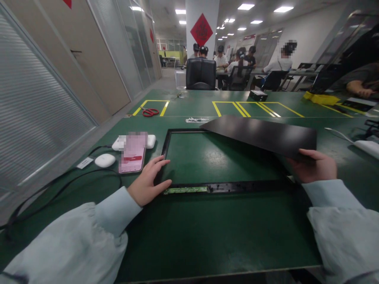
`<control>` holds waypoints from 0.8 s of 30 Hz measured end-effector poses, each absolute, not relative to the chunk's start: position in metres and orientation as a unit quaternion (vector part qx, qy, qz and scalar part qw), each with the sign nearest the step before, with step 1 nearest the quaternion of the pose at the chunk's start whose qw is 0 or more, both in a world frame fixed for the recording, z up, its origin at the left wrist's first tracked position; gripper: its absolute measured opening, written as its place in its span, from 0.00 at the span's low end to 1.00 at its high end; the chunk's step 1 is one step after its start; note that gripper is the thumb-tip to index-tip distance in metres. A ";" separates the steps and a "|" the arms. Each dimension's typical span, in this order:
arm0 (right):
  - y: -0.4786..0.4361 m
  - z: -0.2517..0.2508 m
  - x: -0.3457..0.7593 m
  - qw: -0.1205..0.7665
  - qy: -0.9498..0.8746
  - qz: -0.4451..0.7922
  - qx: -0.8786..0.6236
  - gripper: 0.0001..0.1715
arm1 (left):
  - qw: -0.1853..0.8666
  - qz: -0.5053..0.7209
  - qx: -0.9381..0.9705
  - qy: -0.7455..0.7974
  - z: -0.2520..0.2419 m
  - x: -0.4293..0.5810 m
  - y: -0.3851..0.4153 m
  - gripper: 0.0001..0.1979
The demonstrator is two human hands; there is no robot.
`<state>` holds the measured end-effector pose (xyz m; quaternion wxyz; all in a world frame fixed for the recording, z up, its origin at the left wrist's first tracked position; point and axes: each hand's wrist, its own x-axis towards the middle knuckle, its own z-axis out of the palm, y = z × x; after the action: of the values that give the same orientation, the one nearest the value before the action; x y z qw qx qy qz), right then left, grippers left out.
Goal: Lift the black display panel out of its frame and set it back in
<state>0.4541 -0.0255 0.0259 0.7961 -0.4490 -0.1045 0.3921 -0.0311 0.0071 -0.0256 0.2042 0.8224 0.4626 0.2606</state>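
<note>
A black rectangular frame (242,187) lies on the green table, with a green circuit strip (186,190) along the left part of its near side. My left hand (152,179) rests at the frame's near left corner, fingers apart. My right hand (314,166) grips the near right corner of a dark flat panel (266,134). The panel is tilted, raised over the frame's right part, and its far left tip is by the frame's far side. The panel hides much of the frame's far and right sides.
Left of the frame are a phone (133,154), a round white device (105,160) and black cables. Red-handled scissors (151,112), a small black box (258,95) and yellow tape outlines lie farther back. A white object (367,148) with a cable is at right. People sit beyond.
</note>
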 end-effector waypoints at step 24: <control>-0.037 0.032 0.439 0.690 -0.207 0.473 -0.507 0.25 | 0.333 0.314 0.731 0.507 -0.012 -0.022 0.005 0.45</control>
<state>0.4394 -0.0367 0.0321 0.6901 -0.5070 -0.2072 0.4731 -0.0224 0.0053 -0.0122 0.3335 0.7307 0.5065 0.3136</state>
